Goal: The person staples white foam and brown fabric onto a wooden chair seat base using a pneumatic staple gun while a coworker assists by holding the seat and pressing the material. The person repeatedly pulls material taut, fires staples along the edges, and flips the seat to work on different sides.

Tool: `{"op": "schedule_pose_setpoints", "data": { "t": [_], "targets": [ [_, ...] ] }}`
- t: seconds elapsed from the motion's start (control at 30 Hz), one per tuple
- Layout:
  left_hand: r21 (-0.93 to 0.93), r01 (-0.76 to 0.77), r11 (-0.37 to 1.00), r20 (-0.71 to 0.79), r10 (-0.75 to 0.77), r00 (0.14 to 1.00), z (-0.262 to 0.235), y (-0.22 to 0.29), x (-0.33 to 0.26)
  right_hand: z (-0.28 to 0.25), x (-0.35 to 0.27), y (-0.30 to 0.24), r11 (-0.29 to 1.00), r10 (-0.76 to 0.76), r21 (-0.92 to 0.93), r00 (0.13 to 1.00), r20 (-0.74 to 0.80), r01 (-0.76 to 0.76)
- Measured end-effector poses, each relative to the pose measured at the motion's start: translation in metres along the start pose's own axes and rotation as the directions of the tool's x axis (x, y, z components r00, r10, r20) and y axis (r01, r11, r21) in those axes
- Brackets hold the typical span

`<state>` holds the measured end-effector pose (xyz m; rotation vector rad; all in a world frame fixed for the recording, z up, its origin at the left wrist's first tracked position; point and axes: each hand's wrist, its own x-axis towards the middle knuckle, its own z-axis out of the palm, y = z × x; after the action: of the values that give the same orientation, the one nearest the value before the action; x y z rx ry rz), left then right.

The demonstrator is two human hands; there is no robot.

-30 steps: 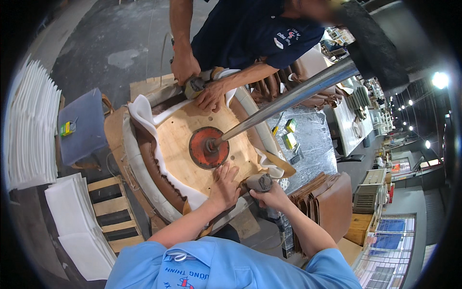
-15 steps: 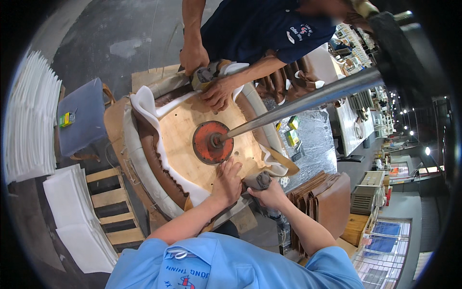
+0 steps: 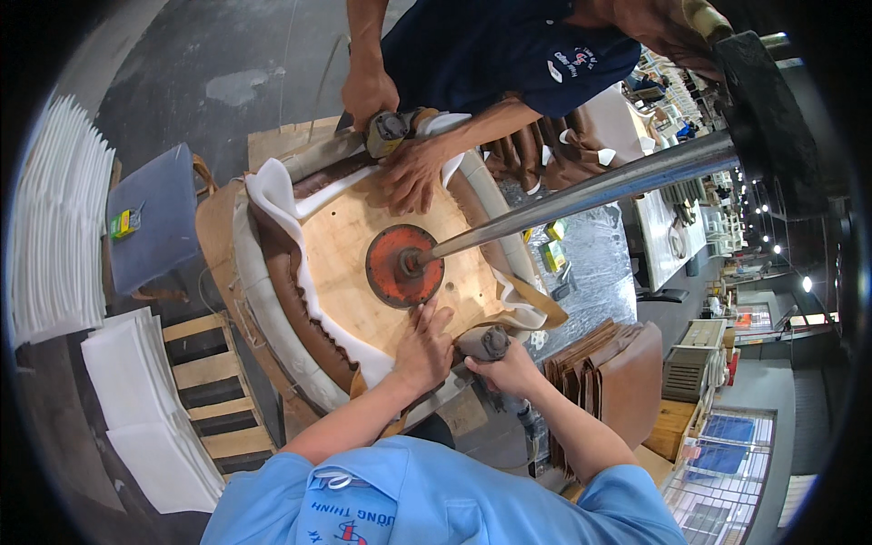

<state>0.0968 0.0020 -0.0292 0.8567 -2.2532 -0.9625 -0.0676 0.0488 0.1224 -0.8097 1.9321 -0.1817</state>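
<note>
A round-cornered wooden seat panel (image 3: 345,263) lies in front of me, ringed by white padding (image 3: 313,313) and gathered brown leather (image 3: 286,272). On its near part my left hand (image 3: 425,350) rests with fingers stretched toward the red round plate (image 3: 404,266). My right hand (image 3: 504,368) is wrapped around a grey staple gun (image 3: 484,342), whose nose is at the panel's near edge, close to my left wrist. A metal rod (image 3: 581,195) presses the red plate onto the panel. The stapling point itself is hidden.
Across the panel a co-worker in a dark shirt (image 3: 490,54) holds another staple gun (image 3: 386,132) at the far edge. Stacked brown leather pieces (image 3: 627,381) stand at right. White foam sheets (image 3: 59,227), a blue-grey seat (image 3: 154,213) and a wooden pallet (image 3: 213,371) are at left.
My staple gun has shifted slightly left along the near edge, and my left hand a little too. The co-worker's staple gun has tilted and moved slightly up.
</note>
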Motion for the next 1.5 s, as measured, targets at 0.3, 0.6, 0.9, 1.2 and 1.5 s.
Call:
{"op": "schedule_pose_setpoints", "data": {
  "t": [0.3, 0.6, 0.9, 1.2, 1.5],
  "targets": [
    [0.049, -0.005, 0.999, 0.108, 0.0, 0.994, -0.02, 0.002, 0.001, -0.001, -0.001, 0.012, 0.997, -0.073, 0.023, 0.997, -0.038, 0.074],
    [-0.002, 0.012, 1.0, -0.017, -0.012, 1.0, -0.01, 0.0, -0.003, 0.007, -0.004, 0.016, 0.997, -0.051, 0.054, 0.999, 0.015, 0.05],
    [-0.025, 0.018, 1.0, 0.065, -0.016, 0.998, -0.021, -0.006, -0.003, 0.006, 0.001, -0.003, 0.996, -0.063, -0.063, 0.998, 0.003, 0.063],
    [-0.055, 0.029, 0.998, 0.028, -0.028, 0.999, -0.02, -0.004, -0.002, 0.011, -0.009, 0.007, 0.996, -0.051, 0.073, 0.998, 0.026, 0.049],
    [-0.085, 0.022, 0.996, 0.09, -0.014, 0.996, -0.026, -0.007, 0.002, 0.018, 0.0, 0.003, 0.997, -0.061, 0.056, 0.998, 0.0, 0.061]
  ]
}}
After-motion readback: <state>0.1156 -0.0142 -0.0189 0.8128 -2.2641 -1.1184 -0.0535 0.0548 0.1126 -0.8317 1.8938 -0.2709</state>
